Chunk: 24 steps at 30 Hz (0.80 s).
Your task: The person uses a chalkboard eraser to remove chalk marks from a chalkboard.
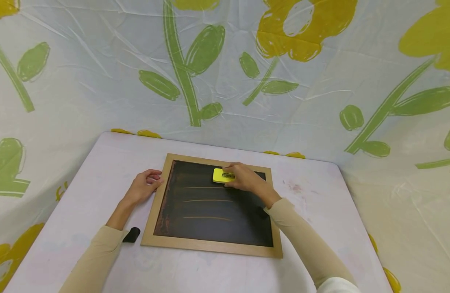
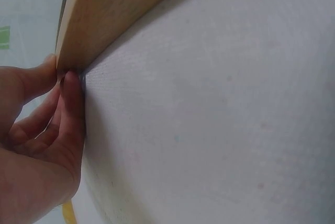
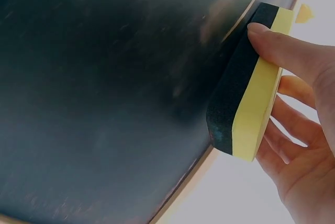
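A chalkboard (image 1: 210, 224) in a light wooden frame lies on the table, with three thin, pale orange lines across its dark surface. My right hand (image 1: 244, 178) grips a board eraser (image 1: 219, 176), yellow with a black felt side, near the board's top edge. In the right wrist view, the thumb presses the felt side (image 3: 238, 72) and the fingers wrap the yellow back (image 3: 261, 93). One line runs close beside the eraser there. At the board's left side, my left hand (image 1: 141, 187) pinches the wooden frame (image 2: 104, 20) between thumb and fingertips.
The board rests on a white table (image 1: 210, 272) with rounded corners and faint stains at the right. A flower-print sheet (image 1: 225, 101) hangs behind and at both sides. A small black object (image 1: 131, 235) shows beside the left sleeve.
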Each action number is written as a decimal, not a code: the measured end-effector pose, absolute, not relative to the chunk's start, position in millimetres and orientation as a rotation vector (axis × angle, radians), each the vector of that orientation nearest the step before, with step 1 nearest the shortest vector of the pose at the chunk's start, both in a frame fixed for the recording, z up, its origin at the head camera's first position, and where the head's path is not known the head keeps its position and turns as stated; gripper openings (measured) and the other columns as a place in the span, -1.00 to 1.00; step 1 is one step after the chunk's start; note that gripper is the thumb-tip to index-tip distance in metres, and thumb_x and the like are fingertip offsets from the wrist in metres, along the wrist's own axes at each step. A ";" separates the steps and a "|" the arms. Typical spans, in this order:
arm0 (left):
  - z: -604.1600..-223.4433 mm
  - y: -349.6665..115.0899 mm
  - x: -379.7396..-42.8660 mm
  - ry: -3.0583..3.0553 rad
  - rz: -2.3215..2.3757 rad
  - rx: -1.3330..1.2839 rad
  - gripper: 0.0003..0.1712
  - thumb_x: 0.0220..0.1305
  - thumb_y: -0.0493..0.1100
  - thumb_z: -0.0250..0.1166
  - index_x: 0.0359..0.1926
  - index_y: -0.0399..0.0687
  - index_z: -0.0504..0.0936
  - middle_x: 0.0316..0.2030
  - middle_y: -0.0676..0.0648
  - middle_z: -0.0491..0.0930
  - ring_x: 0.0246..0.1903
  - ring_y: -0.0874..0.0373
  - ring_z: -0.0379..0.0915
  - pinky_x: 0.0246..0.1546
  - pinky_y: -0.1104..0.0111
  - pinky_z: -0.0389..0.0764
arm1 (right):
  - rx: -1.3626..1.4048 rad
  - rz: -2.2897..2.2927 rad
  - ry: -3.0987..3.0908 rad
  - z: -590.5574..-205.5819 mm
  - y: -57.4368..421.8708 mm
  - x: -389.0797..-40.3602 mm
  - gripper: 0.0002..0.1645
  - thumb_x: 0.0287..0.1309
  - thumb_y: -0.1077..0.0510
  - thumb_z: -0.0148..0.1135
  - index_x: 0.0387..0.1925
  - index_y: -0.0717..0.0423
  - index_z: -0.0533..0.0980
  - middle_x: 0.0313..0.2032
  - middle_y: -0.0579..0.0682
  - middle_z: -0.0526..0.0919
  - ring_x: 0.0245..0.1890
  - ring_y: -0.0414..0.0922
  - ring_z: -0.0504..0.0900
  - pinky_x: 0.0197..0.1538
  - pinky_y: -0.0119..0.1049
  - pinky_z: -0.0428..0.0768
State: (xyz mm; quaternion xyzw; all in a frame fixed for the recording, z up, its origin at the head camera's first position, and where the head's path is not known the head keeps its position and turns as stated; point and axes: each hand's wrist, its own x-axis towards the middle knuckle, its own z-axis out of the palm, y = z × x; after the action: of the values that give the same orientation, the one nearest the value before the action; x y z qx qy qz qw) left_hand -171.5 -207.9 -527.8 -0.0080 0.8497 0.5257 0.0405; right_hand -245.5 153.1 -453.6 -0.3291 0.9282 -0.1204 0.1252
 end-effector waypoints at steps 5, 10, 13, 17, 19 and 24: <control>-528.3 -207.0 -171.2 2.610 1.596 -0.041 -0.54 0.47 -0.23 0.28 0.26 -0.43 0.48 -0.08 -0.31 0.56 -0.15 -0.04 0.58 -0.32 0.47 0.62 | -0.941 -0.350 2.710 -452.3 165.5 -244.0 -0.24 0.18 0.08 0.53 0.34 0.27 0.48 0.23 0.23 0.59 0.22 0.13 0.57 0.23 -0.04 0.56; -529.5 -206.5 -171.3 2.607 1.598 -0.044 -0.54 0.47 -0.23 0.29 0.26 -0.42 0.48 -0.07 -0.31 0.57 -0.15 -0.05 0.58 -0.31 0.46 0.63 | -0.949 -0.354 2.728 -452.5 179.1 -241.7 -0.26 0.19 0.09 0.52 0.32 0.31 0.49 0.20 0.27 0.60 0.18 0.16 0.59 0.18 -0.02 0.59; -530.2 -206.3 -171.0 2.611 1.592 -0.042 -0.53 0.47 -0.22 0.29 0.26 -0.42 0.48 -0.07 -0.31 0.57 -0.15 -0.06 0.58 -0.31 0.46 0.63 | -0.948 -0.356 2.736 -453.9 188.0 -240.8 -0.26 0.18 0.09 0.53 0.31 0.32 0.50 0.18 0.28 0.60 0.15 0.16 0.60 0.17 -0.02 0.59; -530.6 -206.2 -170.3 2.622 1.591 -0.041 -0.53 0.47 -0.22 0.30 0.25 -0.42 0.49 -0.08 -0.31 0.57 -0.15 -0.06 0.58 -0.32 0.46 0.62 | -0.936 -0.363 2.750 -453.3 199.3 -238.4 -0.25 0.15 0.11 0.55 0.30 0.36 0.50 0.16 0.30 0.62 0.12 0.16 0.62 0.14 -0.02 0.61; -530.7 -206.2 -170.3 2.623 1.600 -0.038 -0.53 0.46 -0.23 0.30 0.25 -0.43 0.49 -0.08 -0.32 0.57 -0.15 -0.07 0.58 -0.33 0.47 0.62 | -0.926 -0.367 2.758 -452.0 204.4 -236.9 -0.24 0.14 0.12 0.55 0.29 0.37 0.50 0.15 0.31 0.62 0.10 0.15 0.63 0.12 -0.02 0.61; -530.5 -206.0 -170.0 2.629 1.601 -0.028 -0.54 0.47 -0.24 0.29 0.25 -0.44 0.48 -0.08 -0.32 0.57 -0.16 -0.06 0.58 -0.34 0.47 0.61 | -0.920 -0.377 2.788 -453.6 214.2 -235.7 -0.24 0.12 0.11 0.57 0.29 0.36 0.51 0.15 0.31 0.62 0.07 0.15 0.64 0.11 -0.01 0.62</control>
State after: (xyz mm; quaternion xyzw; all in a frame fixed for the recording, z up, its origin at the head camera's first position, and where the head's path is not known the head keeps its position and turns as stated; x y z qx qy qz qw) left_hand -170.0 -206.0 -530.5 -0.0092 0.8536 0.5198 0.0320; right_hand -235.7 214.2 -453.6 -0.3095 0.9380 -0.1269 0.0909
